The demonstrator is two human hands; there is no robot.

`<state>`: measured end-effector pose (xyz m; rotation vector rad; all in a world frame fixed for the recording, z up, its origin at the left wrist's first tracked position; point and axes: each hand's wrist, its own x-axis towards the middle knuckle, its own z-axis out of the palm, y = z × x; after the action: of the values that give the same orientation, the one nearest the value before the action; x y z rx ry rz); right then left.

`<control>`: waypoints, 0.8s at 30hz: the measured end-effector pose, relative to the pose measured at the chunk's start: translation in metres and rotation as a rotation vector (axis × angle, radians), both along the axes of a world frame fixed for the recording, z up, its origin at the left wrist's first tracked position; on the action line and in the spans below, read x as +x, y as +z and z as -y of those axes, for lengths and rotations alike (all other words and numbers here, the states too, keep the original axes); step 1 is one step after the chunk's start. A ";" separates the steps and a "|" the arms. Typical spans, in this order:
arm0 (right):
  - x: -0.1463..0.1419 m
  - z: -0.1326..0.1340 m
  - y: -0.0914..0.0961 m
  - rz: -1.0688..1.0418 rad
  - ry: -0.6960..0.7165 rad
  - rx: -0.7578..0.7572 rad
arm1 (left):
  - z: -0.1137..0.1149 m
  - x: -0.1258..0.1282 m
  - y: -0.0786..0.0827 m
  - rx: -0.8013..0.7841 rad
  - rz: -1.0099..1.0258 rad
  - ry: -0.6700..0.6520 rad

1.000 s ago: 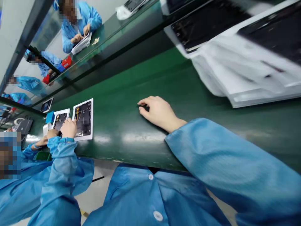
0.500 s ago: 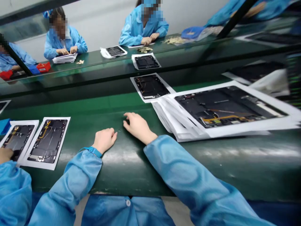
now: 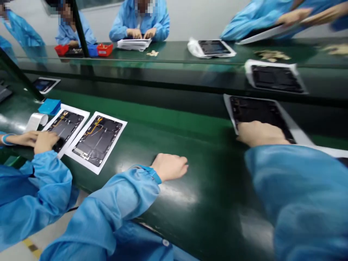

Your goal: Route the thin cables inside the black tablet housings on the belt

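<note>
My left hand (image 3: 170,167) rests on the green work surface (image 3: 206,203), its fingers curled into a loose fist with nothing visible in it. My right hand (image 3: 262,134) is stretched far to the right, over the near left edge of a black tablet housing (image 3: 254,108) lying on a white sheet (image 3: 295,132). The right fingers point down and are hidden behind the back of the hand, so whether they grip the housing does not show. Left of my left hand, an opened tablet (image 3: 99,139) with orange flex cables lies on white paper.
At the left a co-worker's hands (image 3: 45,141) touch another opened tablet (image 3: 66,125), near a blue box (image 3: 49,106). Across a raised ledge people in blue smocks sit with paper stacks (image 3: 134,44), red bins (image 3: 104,49) and more tablet housings (image 3: 277,78). A dark post (image 3: 79,29) stands at the back.
My right hand has moved right and forward from the bare surface to the black tablet housing. The view has swung, moving the large stack at the right mostly out of frame. My left hand stays closed.
</note>
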<state>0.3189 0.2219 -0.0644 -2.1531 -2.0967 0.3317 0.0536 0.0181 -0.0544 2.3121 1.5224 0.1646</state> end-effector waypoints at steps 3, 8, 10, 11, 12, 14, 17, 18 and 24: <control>0.007 -0.007 -0.005 -0.021 0.115 0.024 | 0.001 0.000 -0.003 -0.024 0.024 0.013; -0.013 0.012 0.027 0.020 0.405 0.344 | -0.004 -0.005 -0.008 -0.068 0.234 0.142; -0.034 0.041 0.046 0.078 0.468 0.353 | -0.011 -0.008 -0.004 -0.139 0.445 0.286; -0.046 0.060 0.054 0.111 0.525 0.340 | -0.015 -0.010 -0.001 -0.213 0.592 0.365; -0.059 0.083 0.061 0.126 0.565 0.333 | -0.019 -0.011 0.004 -0.320 0.758 0.430; -0.086 0.135 0.072 0.140 0.668 0.320 | -0.022 -0.012 0.014 -0.570 1.085 0.510; -0.118 0.215 0.082 0.230 0.868 0.310 | -0.006 -0.015 0.027 -0.757 1.334 0.558; -0.123 0.238 0.085 0.226 0.889 0.311 | 0.006 -0.018 0.029 -0.761 1.344 0.567; -0.109 0.282 0.091 -0.301 1.007 0.135 | 0.110 -0.058 0.032 -0.858 1.061 0.486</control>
<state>0.2100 -0.0599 0.0267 -0.7531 -2.7026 0.5197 -0.0045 -0.0922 -0.0222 0.8747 1.1561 0.6005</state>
